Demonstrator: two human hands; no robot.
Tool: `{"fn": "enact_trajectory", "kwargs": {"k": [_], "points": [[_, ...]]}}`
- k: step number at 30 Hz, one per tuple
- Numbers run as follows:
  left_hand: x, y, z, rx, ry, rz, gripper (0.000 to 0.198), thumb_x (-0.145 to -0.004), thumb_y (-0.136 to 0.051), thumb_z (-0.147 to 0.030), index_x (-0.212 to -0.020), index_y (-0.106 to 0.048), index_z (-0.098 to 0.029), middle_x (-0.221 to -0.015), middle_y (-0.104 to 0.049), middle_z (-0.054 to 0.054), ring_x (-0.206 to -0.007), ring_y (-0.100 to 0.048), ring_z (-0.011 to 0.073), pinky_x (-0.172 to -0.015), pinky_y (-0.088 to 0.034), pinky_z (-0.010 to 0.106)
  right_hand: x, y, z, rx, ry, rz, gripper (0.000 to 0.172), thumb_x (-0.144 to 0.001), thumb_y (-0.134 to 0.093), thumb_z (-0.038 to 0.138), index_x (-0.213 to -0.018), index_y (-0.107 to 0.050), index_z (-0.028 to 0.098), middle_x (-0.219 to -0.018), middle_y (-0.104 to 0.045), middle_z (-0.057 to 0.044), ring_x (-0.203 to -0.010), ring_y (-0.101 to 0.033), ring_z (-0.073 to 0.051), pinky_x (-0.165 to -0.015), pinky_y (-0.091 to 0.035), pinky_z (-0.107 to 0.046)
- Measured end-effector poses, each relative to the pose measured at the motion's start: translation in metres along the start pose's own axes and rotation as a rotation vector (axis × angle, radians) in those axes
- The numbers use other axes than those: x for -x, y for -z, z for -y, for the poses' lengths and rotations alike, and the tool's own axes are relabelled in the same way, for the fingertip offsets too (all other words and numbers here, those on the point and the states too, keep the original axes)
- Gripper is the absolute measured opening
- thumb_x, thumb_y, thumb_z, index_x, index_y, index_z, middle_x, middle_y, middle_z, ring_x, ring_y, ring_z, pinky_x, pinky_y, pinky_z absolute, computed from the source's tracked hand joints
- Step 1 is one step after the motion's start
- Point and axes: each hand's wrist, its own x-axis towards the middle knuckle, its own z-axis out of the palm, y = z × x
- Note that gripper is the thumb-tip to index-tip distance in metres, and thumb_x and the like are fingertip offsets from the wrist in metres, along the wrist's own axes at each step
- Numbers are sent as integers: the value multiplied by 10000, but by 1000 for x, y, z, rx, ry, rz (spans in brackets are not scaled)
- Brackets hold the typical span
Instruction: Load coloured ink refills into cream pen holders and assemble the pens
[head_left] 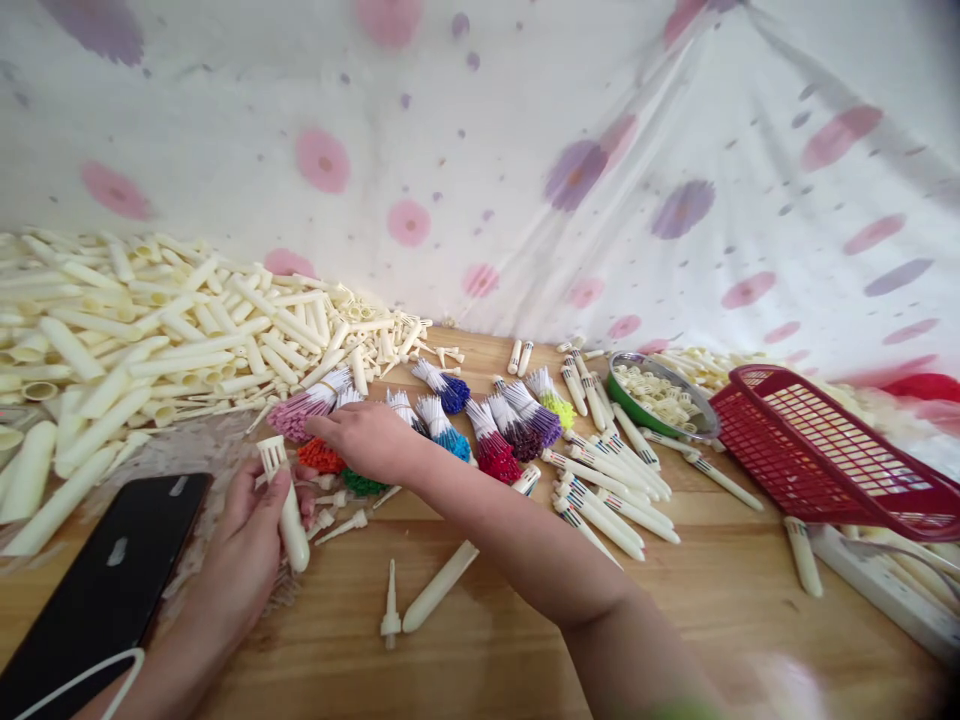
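My left hand [251, 535] is closed around a cream multi-colour pen barrel [289, 520], its slotted end up and its rounded end down. My right hand [367, 440] reaches across to the bundles, fingertips pinched at the edge of the pink pen refills [289, 415]; what they grip is hidden. Under it lie orange refills [320, 457] and green refills [363, 483]. Blue refills [454, 392], red refills [496, 458], purple refills [541, 425] and yellow refills [559, 408] fan out to the right. A cream barrel [442, 585] and a small pointed cream part [391, 605] lie in front.
A large heap of cream barrels [165, 330] fills the left back. A black phone [112, 580] with a white cable lies front left. Several pens with coloured sliders [600, 515], a green bowl [621, 400] of small parts and a tilted red basket [832, 455] are right.
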Motion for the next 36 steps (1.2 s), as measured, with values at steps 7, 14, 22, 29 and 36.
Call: {"fn": "enact_trajectory", "kwargs": {"k": [7,14,22,29,36], "points": [[-4,2,4,32,24,9,516,-550,-761,-510,-921,-505,-258,-738,-616,-55,-581,-592,138,-460,-459,222,-4,-1,-1,64,5,41,164,-922,-399,174,-1034,-514,139,-752,-655,-36,-679,-614,-186,-538,-402,-270],[-6,0,3,29,59,29,496,-571,-754,-509,-913,-509,-247,-684,-615,-52,-600,-594,150,-478,-465,222,6,-8,5,38,184,-69,191,-931,-404,171,-892,-586,125,-825,-666,-60,-762,-600,-178,-664,-445,-278],[0,3,3,-165,-63,148,397,-689,-675,-501,-939,-527,-229,-633,-601,-58,-546,-545,120,-499,-455,208,59,26,12,-655,-154,-785,153,-880,-514,190,-947,-651,189,-925,-701,-61,-853,-648,-140,-759,-515,-248],[13,4,21,-424,-262,310,303,-747,-638,-384,-1005,-571,-240,-855,-643,0,-725,-608,149,-647,-507,238,98,41,-11,-1313,-580,-1075,59,-737,-692,191,-784,-698,226,-721,-709,19,-680,-676,-124,-681,-559,-256],[18,3,26,-532,-508,385,202,-785,-612,-263,-985,-586,-280,-1017,-585,4,-967,-578,179,-824,-495,273,119,40,0,-1383,-601,-976,85,-738,-696,179,-792,-711,242,-726,-718,21,-672,-684,-118,-656,-570,-228]]}}
